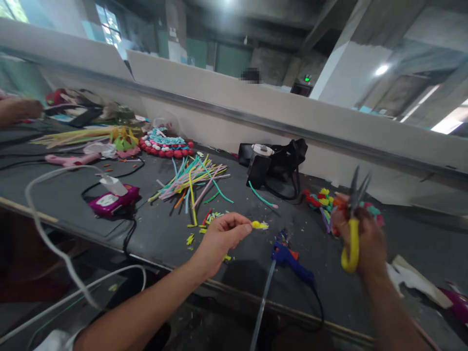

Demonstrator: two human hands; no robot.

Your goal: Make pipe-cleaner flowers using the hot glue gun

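yellow fuzzy offcut: pinched between thumb and forefinger of the left hand, fingers closed together on it, held just above the grey table and clear of its surface.

right hand: wrapped around the yellow handle of the scissors, raised, blades pointing up and slightly apart. this hand is blurred, so finger detail cannot be read.

progress, judged from the layout:
- short yellow and red scraps lie scattered near the left hand, which suggests that some cutting is done.
- a loose pile of coloured stems lies uncut further back, so much stock appears unused.
- a multicoloured cluster lies just behind the right hand; whether it is finished cannot be told.
- a red and teal round piece at the back looks complete.
- a blue glue gun lies on the table between the two hands, untouched by either.

also present: a pink device with a white cable, a black bag, and another person's hand at the far left edge.
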